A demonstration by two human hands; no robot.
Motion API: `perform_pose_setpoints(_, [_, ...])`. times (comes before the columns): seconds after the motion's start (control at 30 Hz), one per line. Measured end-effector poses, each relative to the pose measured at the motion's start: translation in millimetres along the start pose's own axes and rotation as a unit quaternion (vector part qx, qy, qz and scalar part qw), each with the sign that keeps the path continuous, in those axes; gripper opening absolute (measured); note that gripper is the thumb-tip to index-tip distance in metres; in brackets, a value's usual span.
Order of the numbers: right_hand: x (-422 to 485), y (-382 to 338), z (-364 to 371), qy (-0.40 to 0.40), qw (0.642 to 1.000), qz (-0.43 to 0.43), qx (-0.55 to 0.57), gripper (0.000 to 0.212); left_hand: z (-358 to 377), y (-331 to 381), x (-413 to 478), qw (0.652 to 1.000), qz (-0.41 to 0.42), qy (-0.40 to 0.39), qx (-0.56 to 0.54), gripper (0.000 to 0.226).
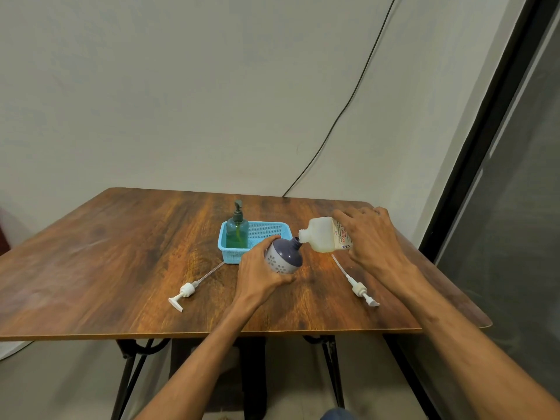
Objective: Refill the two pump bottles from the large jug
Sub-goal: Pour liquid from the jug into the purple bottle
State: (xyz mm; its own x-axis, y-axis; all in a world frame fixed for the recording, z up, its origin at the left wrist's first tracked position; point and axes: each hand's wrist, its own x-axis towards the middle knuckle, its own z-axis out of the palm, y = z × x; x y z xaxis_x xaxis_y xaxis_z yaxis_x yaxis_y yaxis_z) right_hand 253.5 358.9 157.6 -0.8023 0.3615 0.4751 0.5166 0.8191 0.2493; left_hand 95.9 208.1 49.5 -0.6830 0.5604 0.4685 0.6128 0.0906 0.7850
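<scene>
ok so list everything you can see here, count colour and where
table: one, brown wood, fills the middle of the view
basket: one, light blue, on the table toward the far side
green pump bottle: one, green with a dark pump, upright in the basket's left end
round bottle: one, purple and pale grey, no pump, tilted, in front of the basket
jug: one, whitish with a printed label, tipped, mouth at the round bottle's neck
pump heads: two, white, lying on the table, one to the left, the other to the right
cable: one, black, running down the wall
left hand: one, fingers round the round bottle
right hand: one, grips the jug
</scene>
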Motion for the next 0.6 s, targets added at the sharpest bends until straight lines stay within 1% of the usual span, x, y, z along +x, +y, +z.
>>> perform_pose_setpoints(0.43, [-0.6,-1.2,-4.2,-0.008,1.000,0.003,-0.002,0.068,0.5,2.0,-0.7,1.000,-0.011,-0.007,-0.007,0.082])
perform_pose_setpoints(0.6, [-0.3,-0.2,-3.2,0.003,1.000,-0.001,-0.002,0.067,0.0,2.1,-0.7,1.000,-0.007,-0.001,-0.005,0.083])
